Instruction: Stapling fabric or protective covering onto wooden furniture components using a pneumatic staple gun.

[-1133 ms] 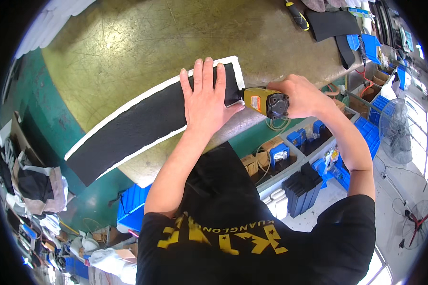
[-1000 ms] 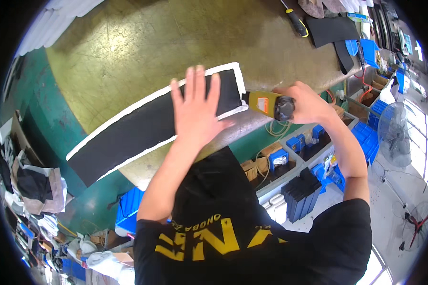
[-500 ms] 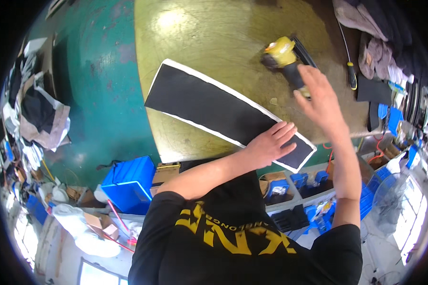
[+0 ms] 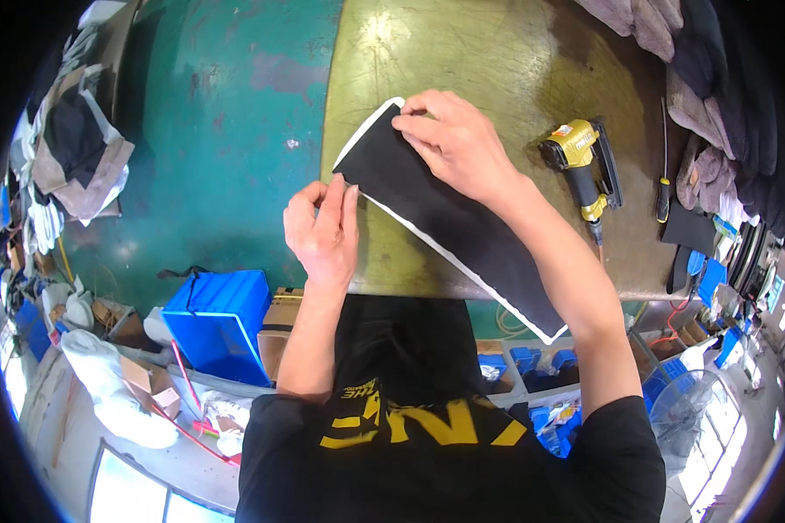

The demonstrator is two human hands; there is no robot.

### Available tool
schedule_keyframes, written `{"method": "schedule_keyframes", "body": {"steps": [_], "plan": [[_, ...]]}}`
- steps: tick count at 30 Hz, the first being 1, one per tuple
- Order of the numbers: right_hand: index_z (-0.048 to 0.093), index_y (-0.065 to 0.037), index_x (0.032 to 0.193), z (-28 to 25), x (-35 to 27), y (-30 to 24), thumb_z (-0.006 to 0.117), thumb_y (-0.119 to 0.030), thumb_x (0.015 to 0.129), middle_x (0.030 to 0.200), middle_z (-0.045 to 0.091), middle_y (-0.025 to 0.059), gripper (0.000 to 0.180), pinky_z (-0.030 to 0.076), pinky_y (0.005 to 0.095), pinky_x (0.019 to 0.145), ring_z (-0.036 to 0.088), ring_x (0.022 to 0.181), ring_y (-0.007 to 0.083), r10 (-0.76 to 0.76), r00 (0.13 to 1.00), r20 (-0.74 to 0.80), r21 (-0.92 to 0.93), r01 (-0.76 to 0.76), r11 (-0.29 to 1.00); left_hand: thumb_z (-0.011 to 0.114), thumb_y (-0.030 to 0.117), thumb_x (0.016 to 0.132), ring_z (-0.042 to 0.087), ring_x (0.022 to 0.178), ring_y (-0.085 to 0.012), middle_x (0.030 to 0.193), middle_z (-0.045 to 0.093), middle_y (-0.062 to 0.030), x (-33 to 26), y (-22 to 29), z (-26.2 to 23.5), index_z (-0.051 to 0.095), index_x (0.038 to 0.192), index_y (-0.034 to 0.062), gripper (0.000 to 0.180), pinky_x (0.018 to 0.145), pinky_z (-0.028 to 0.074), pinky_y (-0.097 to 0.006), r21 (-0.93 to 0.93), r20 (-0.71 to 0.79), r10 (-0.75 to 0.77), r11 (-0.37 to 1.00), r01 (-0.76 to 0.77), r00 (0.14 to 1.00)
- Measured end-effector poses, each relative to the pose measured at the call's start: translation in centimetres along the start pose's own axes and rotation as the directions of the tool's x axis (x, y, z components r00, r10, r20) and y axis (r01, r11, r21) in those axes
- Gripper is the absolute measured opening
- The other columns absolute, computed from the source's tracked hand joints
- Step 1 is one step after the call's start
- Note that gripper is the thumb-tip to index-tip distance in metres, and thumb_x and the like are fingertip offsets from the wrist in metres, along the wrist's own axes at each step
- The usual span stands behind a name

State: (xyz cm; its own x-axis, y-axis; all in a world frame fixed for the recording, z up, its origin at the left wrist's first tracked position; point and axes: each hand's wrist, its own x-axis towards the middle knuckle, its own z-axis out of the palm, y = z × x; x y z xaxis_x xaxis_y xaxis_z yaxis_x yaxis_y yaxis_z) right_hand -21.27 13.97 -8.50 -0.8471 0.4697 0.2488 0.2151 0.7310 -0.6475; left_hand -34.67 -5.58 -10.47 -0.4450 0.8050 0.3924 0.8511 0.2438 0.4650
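A long black panel (image 4: 471, 229) with a white edge lies slantwise on the olive worktop (image 4: 392, 261), its near right end jutting past the front edge. My left hand (image 4: 324, 231) pinches the corner at the panel's left end, thumb and fingertips together. At the far corner of that same end, my right hand (image 4: 458, 139) grips the edge, and its forearm crosses over the panel's right part. A yellow and black air stapler (image 4: 584, 166) rests on the worktop to the right of my right arm, held by neither hand.
Right of the stapler lies a screwdriver (image 4: 664, 187) beside grey and black fabric pieces (image 4: 711, 179). A green surface (image 4: 227, 148) adjoins the worktop on the left. Below the front edge stand a blue bin (image 4: 222, 327) and trays with blue parts (image 4: 532, 359).
My right hand has let go of the stapler and moved left to the panel's far corner. My left hand has shifted from the panel's right end to its left end.
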Motion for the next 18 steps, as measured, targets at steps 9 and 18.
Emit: {"method": "schedule_keyframes", "body": {"steps": [9,18], "plan": [[0.068,-0.011,0.102,2.9,4.7,-2.4,0.069,-0.013,0.086,0.105,0.066,0.0043,0.016,0.046,0.0434,0.089,0.062,0.104,0.0262,-0.298,0.940,0.167,0.031,0.297,0.954,0.083,0.012,0.079,0.063,0.066,-0.0260,0.080,0.064,-0.0071,-2.5,1.4,0.9,0.073,0.097,0.0072,0.022,0.059,0.049,-0.039,-0.281,0.026,-0.165,0.945,0.166,0.986],[0.064,-0.015,0.097,2.5,7.8,-3.4,0.065,-0.009,0.082,0.084,0.060,0.0064,0.016,0.039,0.0420,0.080,0.061,0.090,0.0263,-0.252,0.683,0.685,0.051,0.300,0.953,0.081,0.016,0.082,0.061,0.064,-0.0266,0.075,0.063,-0.0065,-2.9,2.7,2.2,0.073,0.097,0.0074,0.019,0.055,0.047,-0.039,-0.264,0.081,-0.171,0.946,0.186,0.982]]}}
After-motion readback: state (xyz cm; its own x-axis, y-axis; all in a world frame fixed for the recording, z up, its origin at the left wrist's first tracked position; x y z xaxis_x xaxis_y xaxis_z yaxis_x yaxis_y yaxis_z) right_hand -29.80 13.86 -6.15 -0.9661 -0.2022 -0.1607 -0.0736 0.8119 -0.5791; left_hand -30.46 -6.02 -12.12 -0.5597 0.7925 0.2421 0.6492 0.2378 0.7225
